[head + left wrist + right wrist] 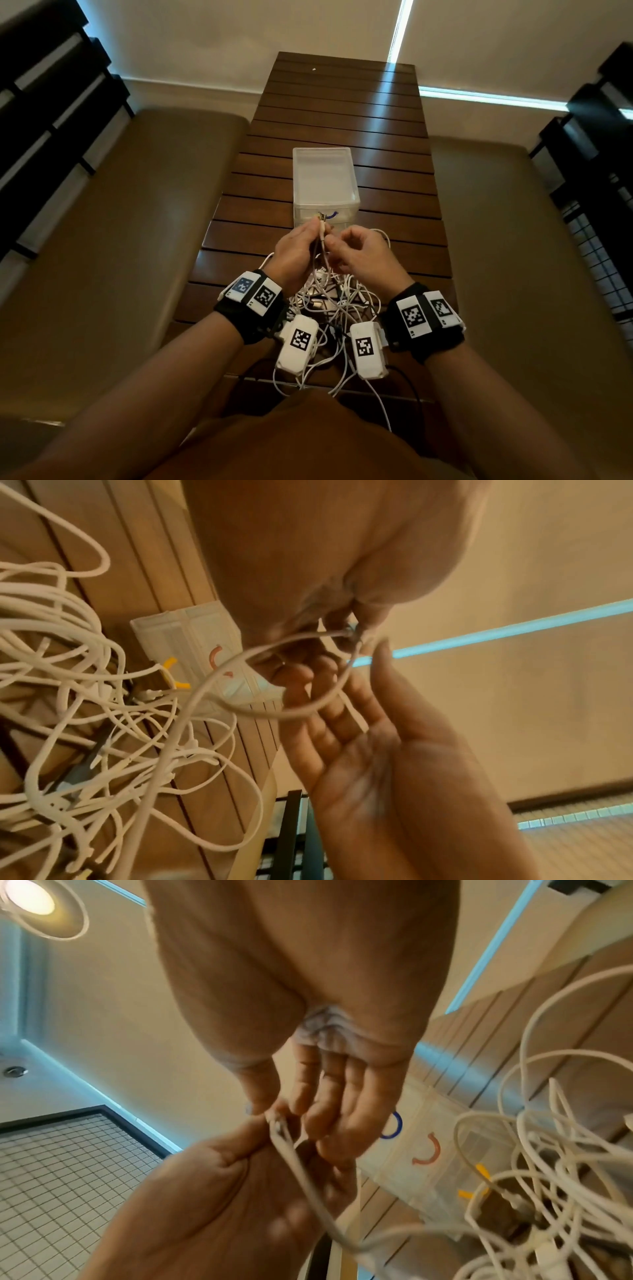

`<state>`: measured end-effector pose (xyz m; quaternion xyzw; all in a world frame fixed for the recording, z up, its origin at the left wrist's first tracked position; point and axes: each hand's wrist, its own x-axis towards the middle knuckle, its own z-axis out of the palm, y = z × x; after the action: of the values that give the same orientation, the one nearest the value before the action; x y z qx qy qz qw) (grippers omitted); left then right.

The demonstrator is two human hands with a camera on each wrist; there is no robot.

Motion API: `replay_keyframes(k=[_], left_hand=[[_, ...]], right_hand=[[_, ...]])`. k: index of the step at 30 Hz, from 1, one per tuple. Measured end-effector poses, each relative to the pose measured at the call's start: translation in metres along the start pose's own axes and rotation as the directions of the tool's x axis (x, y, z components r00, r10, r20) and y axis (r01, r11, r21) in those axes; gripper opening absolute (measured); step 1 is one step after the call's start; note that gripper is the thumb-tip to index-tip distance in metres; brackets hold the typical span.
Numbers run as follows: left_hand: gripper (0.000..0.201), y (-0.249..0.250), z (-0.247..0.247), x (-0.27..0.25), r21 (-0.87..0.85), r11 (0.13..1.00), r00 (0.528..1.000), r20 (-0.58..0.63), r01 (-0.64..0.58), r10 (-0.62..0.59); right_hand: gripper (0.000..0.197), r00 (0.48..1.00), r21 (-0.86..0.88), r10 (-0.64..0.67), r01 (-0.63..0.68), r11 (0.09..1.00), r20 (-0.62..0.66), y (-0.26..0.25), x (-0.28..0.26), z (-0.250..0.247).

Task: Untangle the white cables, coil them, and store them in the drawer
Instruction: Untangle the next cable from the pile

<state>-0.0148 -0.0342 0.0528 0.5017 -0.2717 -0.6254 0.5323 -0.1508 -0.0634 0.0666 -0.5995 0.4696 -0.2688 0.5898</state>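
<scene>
Cables [329, 301] lie tangled before the shut drawer unit [325, 186].

White cables [337, 301], dark-brown slatted table [342, 113]

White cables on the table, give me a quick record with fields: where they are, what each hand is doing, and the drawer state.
cables: white cable tangle lying on the slatted wooden table
held cable: one cable end raised above the tangle
left hand: pinches the cable end
right hand: pinches the same cable
drawer unit: clear plastic, behind the hands; drawers look shut
</scene>
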Motion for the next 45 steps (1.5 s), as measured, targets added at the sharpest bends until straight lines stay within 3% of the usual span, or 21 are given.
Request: replay_keyframes(k=[3,5,7,19,21,23,25,28,30,32,35,37,41,43,45], left_hand=[[0.034,0.007,-0.006,0.001,-0.004,1.000,0.998,0.062,0.022,-0.022],[0.034,0.009,-0.004,-0.003,0.067,0.997,0.988,0.144,0.037,-0.046],[0.033,0.006,0.000,-0.006,0.074,0.996,0.985,0.159,0.058,-0.069],[0.031,0.006,0.000,-0.010,-0.030,0.994,0.984,0.147,0.101,-0.096],[0.032,0.008,0.002,-0.010,-0.041,0.995,0.987,0.136,0.090,-0.083],[0.035,0.013,0.003,-0.008,-0.087,0.994,0.990,0.131,0.059,-0.047],[0.037,0.019,0.000,-0.005,-0.171,0.985,0.994,0.112,0.010,0.010],[0.038,0.028,-0.008,-0.001,-0.286,0.958,0.988,0.148,0.006,0.038],[0.037,0.034,-0.010,-0.002,-0.322,0.947,0.981,0.185,0.004,0.058],[0.030,0.042,-0.008,-0.005,-0.384,0.923,0.959,0.257,-0.009,0.116],[0.031,0.052,-0.009,-0.010,-0.463,0.886,0.901,0.389,0.010,0.193],[0.039,0.051,-0.011,-0.011,-0.415,0.910,0.907,0.385,0.006,0.170],[0.032,0.031,-0.018,-0.002,-0.064,0.995,0.987,0.149,0.072,-0.062],[0.031,0.016,-0.021,0.002,0.088,0.985,0.987,0.047,0.147,-0.151],[0.032,0.002,-0.021,0.000,0.113,0.976,0.981,0.046,0.184,-0.190]], right_hand=[[0.023,0.975,-0.146,-0.195,0.179,0.973,-0.103,-0.005,0.004,-0.012],[0.034,0.968,-0.181,-0.250,0.243,0.953,-0.019,-0.008,0.009,-0.016],[0.028,0.962,-0.201,-0.270,0.273,0.941,0.041,-0.010,0.013,-0.017],[0.026,0.964,-0.130,-0.267,0.264,0.956,-0.007,-0.011,0.012,-0.009],[0.036,0.972,-0.043,-0.228,0.231,0.972,0.051,-0.012,0.011,-0.005],[0.035,0.983,0.147,-0.089,0.066,0.987,0.161,-0.008,0.009,0.001],[0.035,0.952,0.190,0.019,-0.080,0.979,0.306,0.005,0.010,0.002],[0.027,0.908,0.072,0.095,-0.136,0.988,0.408,0.024,0.011,0.003],[0.026,0.871,-0.134,0.114,-0.056,0.989,0.478,0.032,0.014,0.001],[0.018,0.847,-0.374,0.143,0.071,0.925,0.513,0.044,0.019,-0.001],[0.017,0.930,-0.418,0.113,0.048,0.907,0.351,0.065,0.027,-0.010],[0.018,0.960,-0.333,0.080,0.016,0.943,0.270,0.067,0.028,-0.013],[0.015,0.992,-0.266,-0.059,0.088,0.960,0.115,0.046,0.027,-0.007],[0.013,0.990,-0.155,-0.139,0.137,0.978,0.001,0.031,0.026,-0.006],[0.012,0.982,-0.059,-0.184,0.181,0.982,-0.046,0.016,0.023,-0.005]])
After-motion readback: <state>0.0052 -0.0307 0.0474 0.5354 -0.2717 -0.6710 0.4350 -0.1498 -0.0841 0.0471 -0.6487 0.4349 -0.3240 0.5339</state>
